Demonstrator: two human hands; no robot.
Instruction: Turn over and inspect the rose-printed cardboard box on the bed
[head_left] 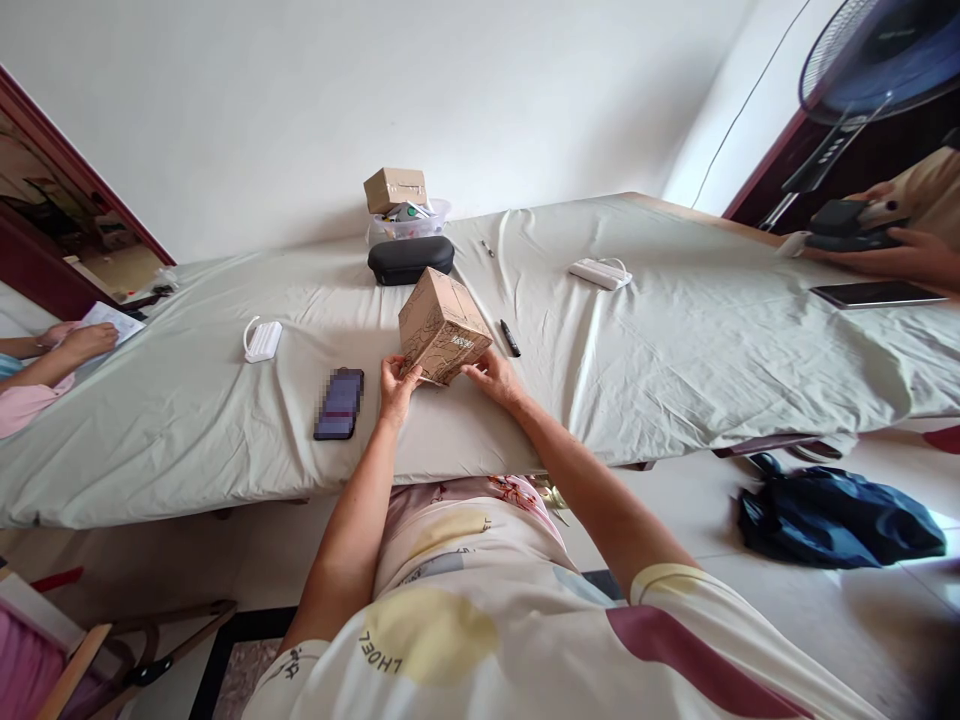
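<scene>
Between my two hands a brown cardboard box (444, 318) with dark printed line drawings is held tilted over the cloth. My left hand (399, 385) grips its lower left corner, thumb on the near side. At the lower right edge, my right hand (493, 378) has its fingers closed on the box. A black marker pen (510, 338) lies just right of the box. Left of my left hand lies a phone (340, 404), its screen blurred out. Behind the box rests a black zippered case (411, 260).
A clear plastic basket (431, 222) of small items with a carton (395, 189) stands by the wall. White strapped devices (262, 341) lie left and right. Other people's hands are at both ends, near a tablet (876, 295) at right. A fan (877, 60) stands beyond.
</scene>
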